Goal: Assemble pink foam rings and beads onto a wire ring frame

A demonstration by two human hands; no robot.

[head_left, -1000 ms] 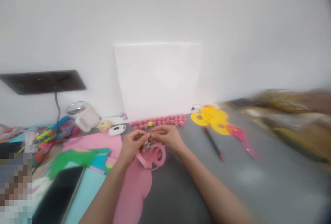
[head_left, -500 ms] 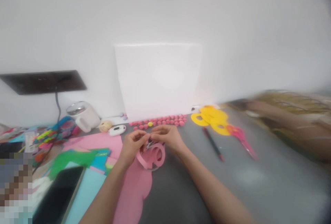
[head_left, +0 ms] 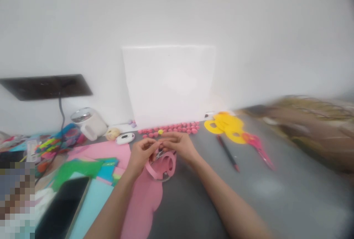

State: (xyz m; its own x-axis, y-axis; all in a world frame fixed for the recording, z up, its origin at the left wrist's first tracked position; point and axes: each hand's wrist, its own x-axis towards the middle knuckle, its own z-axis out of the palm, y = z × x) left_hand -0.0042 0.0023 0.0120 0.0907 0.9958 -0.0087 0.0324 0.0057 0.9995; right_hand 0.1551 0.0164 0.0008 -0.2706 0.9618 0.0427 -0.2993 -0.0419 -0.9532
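Both hands meet over the middle of the grey table (head_left: 249,194): the left hand (head_left: 141,153) and the right hand (head_left: 178,145) have their fingertips pinched together on a curled pink strip (head_left: 163,165), which loops down from the fingers and rests on the table just beside a large pink sheet (head_left: 143,202). Something small and metallic shows between the fingertips, too blurred to name. It looks like a shaping or joining step on the strip, with the loop formed but the ends held by hand; the next move likely calls for a steady pinch with one hand so the loop keeps its curve. Both forearms reach forward from the lower edge, wrists low, fingers bent inward and closed on the strip. A row of small pink balls (head_left: 171,128) lies just beyond the hands, and yellow rings (head_left: 226,125), a pencil (head_left: 228,153) and pink scissors (head_left: 258,148) lie to the right
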